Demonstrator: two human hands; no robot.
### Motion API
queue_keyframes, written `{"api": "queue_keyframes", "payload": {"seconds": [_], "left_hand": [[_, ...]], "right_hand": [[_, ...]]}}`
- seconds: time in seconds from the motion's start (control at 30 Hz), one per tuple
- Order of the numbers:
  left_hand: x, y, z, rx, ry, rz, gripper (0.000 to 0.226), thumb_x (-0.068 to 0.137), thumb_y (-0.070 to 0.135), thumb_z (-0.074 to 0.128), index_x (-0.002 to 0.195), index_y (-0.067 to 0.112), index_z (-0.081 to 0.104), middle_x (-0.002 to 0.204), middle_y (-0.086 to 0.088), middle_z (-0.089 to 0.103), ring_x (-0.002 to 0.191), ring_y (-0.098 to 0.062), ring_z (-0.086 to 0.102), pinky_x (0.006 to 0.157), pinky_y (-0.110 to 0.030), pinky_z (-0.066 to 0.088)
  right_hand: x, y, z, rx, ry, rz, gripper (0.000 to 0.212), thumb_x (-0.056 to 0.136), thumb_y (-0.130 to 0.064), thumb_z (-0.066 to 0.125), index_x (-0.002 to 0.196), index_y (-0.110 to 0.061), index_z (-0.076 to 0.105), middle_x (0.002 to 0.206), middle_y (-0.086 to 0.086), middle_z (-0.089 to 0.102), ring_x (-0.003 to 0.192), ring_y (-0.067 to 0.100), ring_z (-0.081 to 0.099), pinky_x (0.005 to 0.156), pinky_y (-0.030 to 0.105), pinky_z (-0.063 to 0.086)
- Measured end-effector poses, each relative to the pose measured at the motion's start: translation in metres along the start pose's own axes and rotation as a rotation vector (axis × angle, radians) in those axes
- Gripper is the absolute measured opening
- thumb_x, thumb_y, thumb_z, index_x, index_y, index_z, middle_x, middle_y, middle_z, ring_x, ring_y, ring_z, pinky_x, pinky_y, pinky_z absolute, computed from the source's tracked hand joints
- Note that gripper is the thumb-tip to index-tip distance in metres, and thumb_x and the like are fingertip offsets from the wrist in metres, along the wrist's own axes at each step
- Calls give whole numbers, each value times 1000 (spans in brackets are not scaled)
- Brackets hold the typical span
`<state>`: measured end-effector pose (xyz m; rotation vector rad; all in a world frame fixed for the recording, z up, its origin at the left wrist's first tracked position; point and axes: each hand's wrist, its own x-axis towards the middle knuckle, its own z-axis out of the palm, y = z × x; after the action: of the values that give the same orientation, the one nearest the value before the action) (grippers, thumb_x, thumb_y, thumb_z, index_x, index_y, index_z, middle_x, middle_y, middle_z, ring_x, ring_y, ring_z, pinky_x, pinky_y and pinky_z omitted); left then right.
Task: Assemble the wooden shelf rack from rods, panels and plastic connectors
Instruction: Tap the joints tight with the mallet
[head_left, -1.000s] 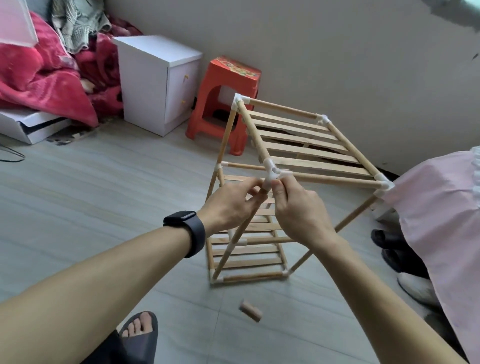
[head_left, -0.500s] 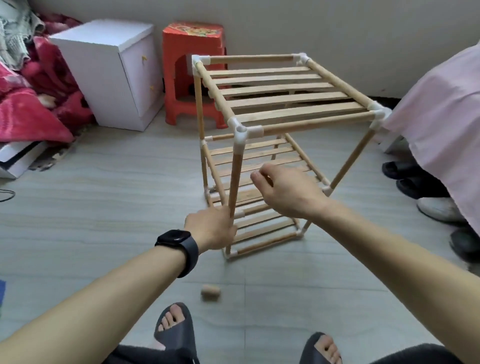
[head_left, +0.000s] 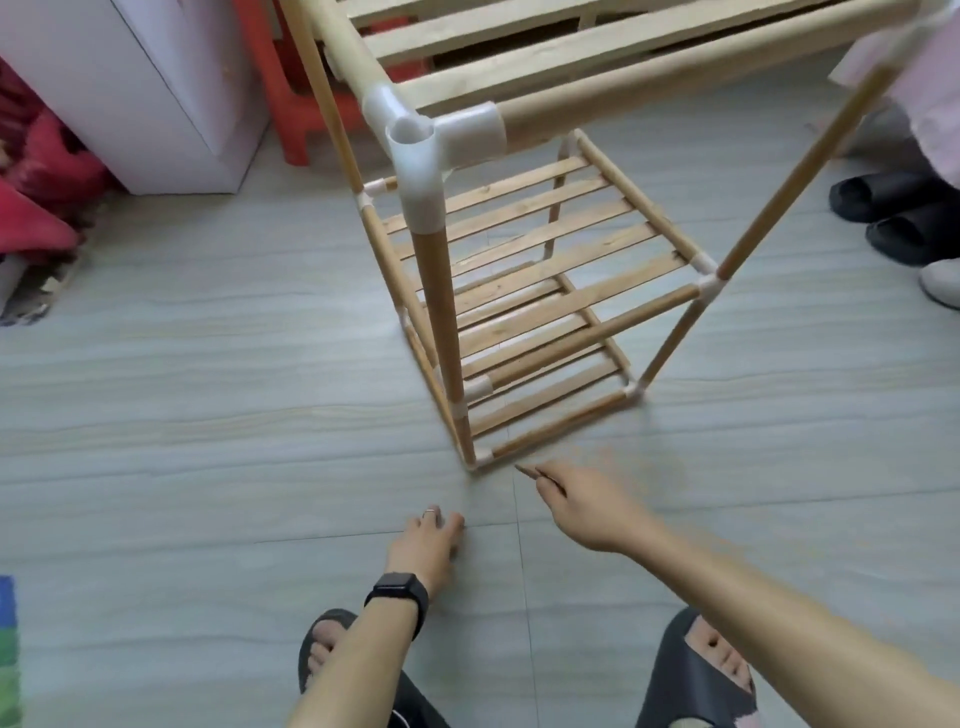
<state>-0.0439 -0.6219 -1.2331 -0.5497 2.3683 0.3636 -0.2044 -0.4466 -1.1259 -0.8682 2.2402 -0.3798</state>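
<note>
A pale wooden slatted shelf rack (head_left: 436, 291), joined by white plastic corner connectors (head_left: 415, 150), stands upright on the grey floor (head_left: 208, 415), filling the upper centre and right of the frame. Lower centre, the left hand (head_left: 428, 540) is down at the floor with its fingers curled under, and I cannot tell if they grip anything. The blurred right hand (head_left: 587, 506) points at the rack's near bottom corner; whether its fingers are open or closed cannot be told.

Wooden rack (head_left: 435, 291) upright on floor (head_left: 208, 415), white plastic connector (head_left: 415, 150) at near top corner w/ open socket facing up; L hand (head_left: 428, 543) down at floor near rack's front foot, R hand (head_left: 587, 506) beside it, blurred, grip unclear.
</note>
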Motion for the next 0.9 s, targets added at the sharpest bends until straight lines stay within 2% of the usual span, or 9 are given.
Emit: {"api": "queue_keyframes", "payload": {"seconds": [0.1, 0.2, 0.3, 0.37, 0.47, 0.57, 0.67, 0.83, 0.9], "left_hand": [[10, 2, 11, -77, 57, 19, 33, 101, 21, 47, 133, 16, 43, 131, -9, 52, 118, -30, 48, 89, -41, 50], [13, 18, -5, -962, -54, -158, 35, 102, 32, 53, 128, 9, 53, 99, -3, 71, 88, -20, 65, 75, -31, 52], [15, 42, -32, -1663, -397, -154, 27, 104, 21, 51, 124, 7, 63, 106, -8, 75, 84, -22, 68, 71, -32, 52], [12, 57, -48, -1929, -483, -143, 26, 101, 16, 51, 117, 3, 66, 107, -13, 72, 82, -25, 67, 62, -31, 50], [1, 76, -66, -2029, -423, -106, 27, 100, 13, 50, 115, 0, 69, 102, -14, 64, 75, -23, 64, 57, -29, 45], [-10, 86, -83, -2022, -265, -74, 28, 103, 12, 48, 120, -1, 67, 95, -11, 62, 70, -18, 60, 58, -27, 44], [-27, 90, -100, -1965, -155, 10, 29, 106, 13, 46, 127, 0, 61, 91, -9, 60, 67, -15, 56, 60, -24, 45], [-61, 95, -128, -1813, -32, 216, 33, 104, 5, 48, 135, 1, 58, 126, -14, 65, 116, -27, 61, 98, -35, 51], [-73, 98, -141, -1819, 28, 252, 32, 104, 5, 48, 134, 1, 58, 123, -15, 67, 115, -28, 63, 90, -32, 55]], "right_hand": [[1, 15, 31, 107, -58, 72, 19, 109, -27, 35, 98, -22, 50, 96, 3, 64, 90, 28, 59, 59, 29, 33], [-4, 28, 44, 220, -48, 89, 21, 108, -35, 39, 112, -24, 56, 87, -7, 64, 85, 19, 60, 65, 29, 38], [-9, 38, 46, 229, 15, 119, 27, 107, -39, 43, 120, -25, 62, 72, -12, 54, 74, 14, 53, 59, 24, 34], [-12, 40, 39, 257, 56, 145, 23, 106, -40, 44, 108, -29, 64, 70, -12, 53, 78, 18, 53, 62, 28, 37], [-19, 37, 20, 308, 95, 124, 23, 105, -41, 45, 89, -39, 61, 75, -17, 56, 82, 13, 54, 64, 21, 35], [-30, 30, 1, 301, 95, 95, 27, 105, -44, 44, 100, -36, 69, 98, -11, 68, 97, 14, 60, 76, 28, 40], [-43, 23, -14, 287, 133, 84, 31, 105, -42, 45, 105, -31, 74, 98, -10, 66, 97, 12, 57, 80, 29, 40], [-65, 7, -32, 138, 174, 68, 37, 105, -37, 42, 103, -19, 74, 98, 2, 73, 97, 24, 63, 85, 38, 51], [-73, 0, -39, 207, 247, 69, 36, 105, -39, 43, 103, -22, 74, 101, 1, 74, 99, 22, 63, 87, 38, 51]]}}
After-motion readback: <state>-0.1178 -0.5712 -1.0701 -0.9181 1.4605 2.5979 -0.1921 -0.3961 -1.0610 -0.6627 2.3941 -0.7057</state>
